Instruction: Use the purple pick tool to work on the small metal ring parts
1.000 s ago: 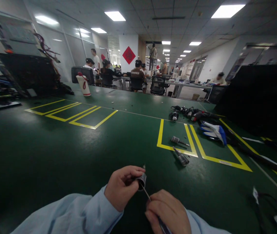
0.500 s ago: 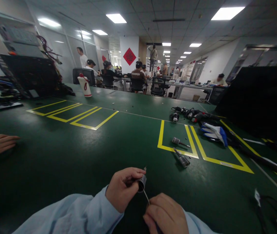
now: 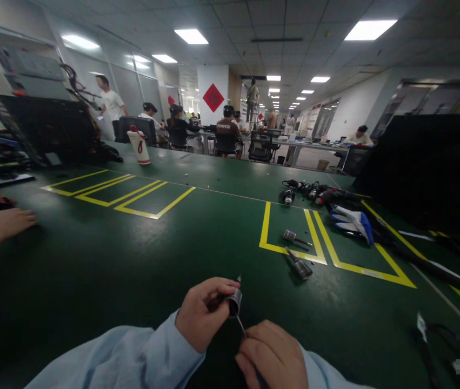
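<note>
My left hand (image 3: 203, 313) is closed around a small grey metal cylinder (image 3: 235, 300), a drill-chuck-like part, held just above the green table (image 3: 173, 248). My right hand (image 3: 272, 354) is closed on a thin tool whose metal shaft (image 3: 240, 326) runs up into the cylinder's end. Both hands are at the bottom centre, close together, with light blue sleeves.
Two similar metal parts (image 3: 299, 267) (image 3: 290, 235) lie by a yellow-taped box. Beyond them are drill parts (image 3: 306, 190) and blue-white gloves (image 3: 351, 220). Another person's hand (image 3: 2, 222) rests at the left edge. A white flask (image 3: 139, 146) stands far back. People sit at desks behind.
Another person's hand has come in from the left edge and reached further onto the table. My right hand has slid slightly lower. The cylinder stays in my left hand.
</note>
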{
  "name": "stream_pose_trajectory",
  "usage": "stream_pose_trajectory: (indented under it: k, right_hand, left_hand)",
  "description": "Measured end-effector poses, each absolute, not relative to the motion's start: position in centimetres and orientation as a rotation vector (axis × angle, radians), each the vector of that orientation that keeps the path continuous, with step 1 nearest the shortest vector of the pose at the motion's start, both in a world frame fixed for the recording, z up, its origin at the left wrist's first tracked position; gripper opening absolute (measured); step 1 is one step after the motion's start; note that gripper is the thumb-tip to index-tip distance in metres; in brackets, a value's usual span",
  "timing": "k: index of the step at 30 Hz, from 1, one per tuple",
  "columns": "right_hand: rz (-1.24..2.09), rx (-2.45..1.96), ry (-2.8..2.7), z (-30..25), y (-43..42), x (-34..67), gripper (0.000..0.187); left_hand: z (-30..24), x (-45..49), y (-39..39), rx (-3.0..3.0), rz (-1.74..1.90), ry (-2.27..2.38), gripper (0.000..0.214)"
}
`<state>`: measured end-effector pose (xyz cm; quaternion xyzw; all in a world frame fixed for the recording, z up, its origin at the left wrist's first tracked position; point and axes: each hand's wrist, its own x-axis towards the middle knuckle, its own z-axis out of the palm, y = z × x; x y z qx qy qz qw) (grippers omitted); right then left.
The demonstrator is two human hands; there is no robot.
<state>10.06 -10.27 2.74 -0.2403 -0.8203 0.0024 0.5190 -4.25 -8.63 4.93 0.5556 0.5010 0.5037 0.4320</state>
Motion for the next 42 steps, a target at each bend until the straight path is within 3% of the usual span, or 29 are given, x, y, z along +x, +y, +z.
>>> stream_pose_trajectory:
  k: [11, 18, 23, 29, 34, 42]
  right_hand:
    - [0.18, -0.474, -2.011, 3.7, -10.3, 11.6, 0.011]
    - [0.406, -0.627, -1.989, 3.3, -9.2, 12.5, 0.016]
    - [0.427, -0.757, -1.742, 2.2, -6.5, 12.6, 0.011]
    - [0.674, -0.896, -1.586, 1.2, -5.0, 13.2, 0.015]
    - [0.802, -0.792, -1.509, 0.8, -4.9, 13.3, 0.027]
    - [1.087, -0.594, -1.459, 0.9, -5.6, 13.6, 0.026]
  left_hand:
    - [5.3, -5.4, -7.3, 1.215, 1.247, 1.217, 0.013]
    - [3.3, -6.9, -4.8, 1.208, 1.46, 1.253, 0.047]
    - [2.7, -7.5, -3.8, 1.688, 1.404, 1.385, 0.029]
    - [3.0, -6.8, -2.0, 2.166, 1.289, 1.487, 0.027]
    - [2.6, -5.3, 0.1, 2.084, 1.266, 1.432, 0.022]
    - [2.6, -4.6, 0.8, 2.144, 1.081, 1.279, 0.021]
